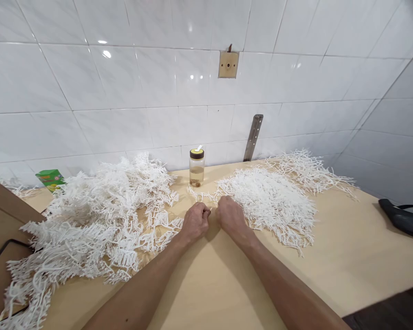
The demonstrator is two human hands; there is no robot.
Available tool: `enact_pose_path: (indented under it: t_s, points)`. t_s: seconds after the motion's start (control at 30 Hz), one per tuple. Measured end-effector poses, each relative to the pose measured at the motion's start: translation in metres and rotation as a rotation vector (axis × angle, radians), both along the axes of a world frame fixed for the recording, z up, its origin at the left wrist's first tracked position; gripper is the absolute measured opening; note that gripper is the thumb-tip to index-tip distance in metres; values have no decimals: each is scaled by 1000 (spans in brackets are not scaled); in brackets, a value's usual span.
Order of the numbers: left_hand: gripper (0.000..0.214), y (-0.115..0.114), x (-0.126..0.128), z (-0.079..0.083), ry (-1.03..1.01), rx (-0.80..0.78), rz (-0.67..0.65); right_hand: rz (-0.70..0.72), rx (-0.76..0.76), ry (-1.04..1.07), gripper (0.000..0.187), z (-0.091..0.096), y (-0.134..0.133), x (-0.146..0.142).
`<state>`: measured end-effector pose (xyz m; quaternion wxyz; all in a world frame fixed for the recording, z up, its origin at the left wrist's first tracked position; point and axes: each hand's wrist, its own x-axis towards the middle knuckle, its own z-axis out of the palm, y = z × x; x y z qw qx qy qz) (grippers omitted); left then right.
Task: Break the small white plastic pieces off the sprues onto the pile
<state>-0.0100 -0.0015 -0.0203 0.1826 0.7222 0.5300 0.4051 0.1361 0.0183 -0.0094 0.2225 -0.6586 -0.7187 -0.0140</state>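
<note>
My left hand is closed in a pinch, with the small pale tip of a white strand showing at its fingertips. Just beside it, my right hand is closed too; its fingertips are turned away, so what they hold is hidden. A thin branched white strand lies on the table beyond both hands and runs up to the right fingers. A large tangled heap of white branched strands spreads out on the left. Close by my right hand is a flatter pile of short white strands.
A clear jar with a dark lid and some liquid stands behind the hands. Another loose bunch of strands lies at the back right. A green box is behind the left heap, and a black object sits at the right edge.
</note>
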Motion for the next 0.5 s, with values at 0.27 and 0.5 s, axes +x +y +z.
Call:
enact_pose_path:
  t_s: [0.27,0.5]
  points:
    - [16,10,-2,-7,-380,-113,25,106,196,275,17,-4,15,42]
    - [23,15,-4,-9,-518,-199,-7,480,229,434,11,-4,4,13]
